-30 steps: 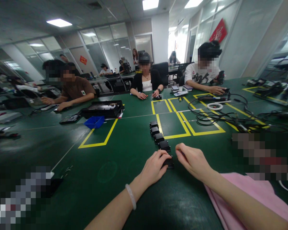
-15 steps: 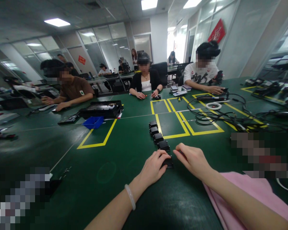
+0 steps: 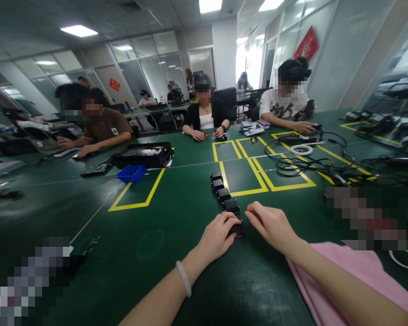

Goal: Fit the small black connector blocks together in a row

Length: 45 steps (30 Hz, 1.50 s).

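Observation:
A row of several small black box-shaped parts [image 3: 223, 194] runs away from me across the green table [image 3: 187, 203]. My left hand [image 3: 219, 233], with a pale bangle on its wrist, is closed over the nearest black box-shaped part [image 3: 238, 231], fingertips on top and thumb at its near side. It partly covers that part, which rests on the table. Just to the right, apart from the row, my right hand [image 3: 272, 226] is curled, with thumb and forefinger close together. Whatever lies between its fingers is hidden or too small to name.
Pink cloth [image 3: 340, 267] lies under my right forearm. Yellow tape outlines [image 3: 250, 193] mark the table ahead. Left are a blue bin [image 3: 132, 173] and a black case [image 3: 141, 155]; right are tangled black cables [image 3: 292, 167] and a white ring [image 3: 302, 149]. Co-workers sit across the table.
Almost nothing differs: the view has shifted slightly, and both hands stay in the same places by the nearest black part.

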Each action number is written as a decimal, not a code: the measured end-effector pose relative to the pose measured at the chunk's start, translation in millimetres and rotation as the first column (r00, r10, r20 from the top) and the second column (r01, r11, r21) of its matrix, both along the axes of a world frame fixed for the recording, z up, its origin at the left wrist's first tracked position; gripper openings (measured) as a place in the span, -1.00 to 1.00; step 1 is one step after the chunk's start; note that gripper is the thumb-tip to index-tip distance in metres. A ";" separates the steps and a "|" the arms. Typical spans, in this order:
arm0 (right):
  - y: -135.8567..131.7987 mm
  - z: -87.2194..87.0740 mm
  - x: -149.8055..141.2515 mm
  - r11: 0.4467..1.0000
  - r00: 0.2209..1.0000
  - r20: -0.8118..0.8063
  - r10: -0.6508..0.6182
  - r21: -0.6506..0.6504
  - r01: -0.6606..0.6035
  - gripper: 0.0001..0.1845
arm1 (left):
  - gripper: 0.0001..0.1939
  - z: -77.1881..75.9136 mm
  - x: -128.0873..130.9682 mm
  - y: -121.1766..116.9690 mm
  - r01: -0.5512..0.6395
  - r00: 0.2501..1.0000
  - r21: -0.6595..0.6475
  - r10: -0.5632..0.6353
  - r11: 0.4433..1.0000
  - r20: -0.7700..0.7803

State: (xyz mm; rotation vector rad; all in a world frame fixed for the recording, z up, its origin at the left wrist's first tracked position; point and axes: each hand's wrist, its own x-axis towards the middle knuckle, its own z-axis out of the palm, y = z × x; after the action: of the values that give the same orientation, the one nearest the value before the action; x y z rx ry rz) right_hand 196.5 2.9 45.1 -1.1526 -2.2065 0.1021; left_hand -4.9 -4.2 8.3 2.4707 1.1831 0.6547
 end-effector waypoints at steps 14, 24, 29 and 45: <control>-0.1 0.1 -0.3 1.000 1.000 -0.016 0.000 0.029 0.001 -0.83 | -0.61 1.6 0.1 -0.7 -0.002 1.000 0.007 0.002 1.000 -0.006; -0.4 0.8 0.8 1.000 1.000 0.007 0.001 0.015 -0.001 -0.82 | -0.61 0.9 -0.2 -0.5 0.002 1.000 0.009 -0.002 1.000 0.000; 0.3 -0.6 -0.1 1.000 1.000 -0.004 -0.008 0.024 0.008 -0.84 | -0.59 -0.5 -0.3 0.0 0.001 1.000 0.013 -0.001 1.000 0.003; -0.1 -0.1 -0.6 0.999 1.000 -0.001 -0.004 0.032 0.004 -0.87 | -0.60 1.2 -0.3 0.0 0.002 1.000 0.006 -0.002 1.000 0.004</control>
State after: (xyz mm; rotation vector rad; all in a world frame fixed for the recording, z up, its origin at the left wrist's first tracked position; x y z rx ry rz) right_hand 195.9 2.9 45.1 -1.1385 -2.1975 0.0651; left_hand -5.2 -4.2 9.5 2.4743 1.1783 0.6632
